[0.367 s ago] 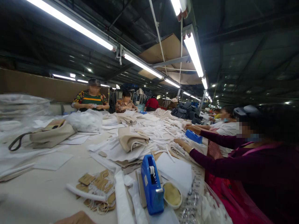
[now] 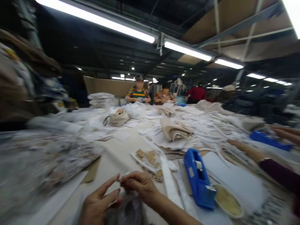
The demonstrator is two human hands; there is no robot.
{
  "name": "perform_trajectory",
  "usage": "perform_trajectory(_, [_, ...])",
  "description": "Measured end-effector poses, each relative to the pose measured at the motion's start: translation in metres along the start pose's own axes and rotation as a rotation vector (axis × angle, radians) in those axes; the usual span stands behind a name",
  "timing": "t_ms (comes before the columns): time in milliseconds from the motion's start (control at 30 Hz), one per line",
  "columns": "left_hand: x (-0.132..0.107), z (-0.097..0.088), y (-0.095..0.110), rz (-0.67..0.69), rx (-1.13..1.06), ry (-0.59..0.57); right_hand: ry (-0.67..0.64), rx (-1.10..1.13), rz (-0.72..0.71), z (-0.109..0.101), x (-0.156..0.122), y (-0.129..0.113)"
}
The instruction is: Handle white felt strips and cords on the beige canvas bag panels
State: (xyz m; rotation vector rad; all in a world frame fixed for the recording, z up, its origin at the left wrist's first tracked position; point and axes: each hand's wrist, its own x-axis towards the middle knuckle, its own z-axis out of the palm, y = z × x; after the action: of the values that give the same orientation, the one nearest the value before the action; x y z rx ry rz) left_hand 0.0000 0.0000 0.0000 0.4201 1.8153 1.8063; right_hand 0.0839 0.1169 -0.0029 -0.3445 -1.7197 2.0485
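Observation:
My left hand (image 2: 99, 200) is low in the view, its index finger stretched toward the right fingertips and its thumb bent over the other fingers. Whatever it grips is blurred. Meeting it fingertip to fingertip is my right hand (image 2: 142, 186), closed in a pinch on something small that I cannot make out. Beneath both hands hangs a greyish, see-through plastic piece (image 2: 131, 207), smeared by motion. Just beyond the right hand lies a pile of brown card tags (image 2: 150, 159) with white strings. A blue tape dispenser (image 2: 199, 178) stands to the right.
A round tub of yellowish stuff (image 2: 227, 200) sits beside the dispenser. Beige bags (image 2: 174, 129) and white paper strips cover the table's middle. Clear plastic wrapping (image 2: 51, 168) is heaped at left. A co-worker's purple sleeve (image 2: 278, 173) reaches in from the right; other people work across the table.
My view has swung left and down. Both my hands now show together at the fingertips; before, only part of one hand showed at the bottom edge.

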Motion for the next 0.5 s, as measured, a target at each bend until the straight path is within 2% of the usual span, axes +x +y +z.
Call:
perform_trajectory(100, [-0.004,-0.011,0.002,0.007,-0.013,-0.065,-0.053,-0.081,-0.052,-0.005,0.003,0.006])
perform_trajectory(167, [-0.004,-0.008,0.002,0.100,0.008,-0.098,-0.092,-0.178,-0.101,-0.007,0.005,0.009])
perform_trajectory(333, [-0.008,-0.003,0.004,0.421,0.163,-0.084,-0.160,-0.421,-0.262,-0.008,0.004,-0.003])
perform_trajectory(500, [-0.011,-0.005,0.007,0.573,0.265,-0.074,-0.191,-0.492,-0.350,-0.006,0.002,-0.006])
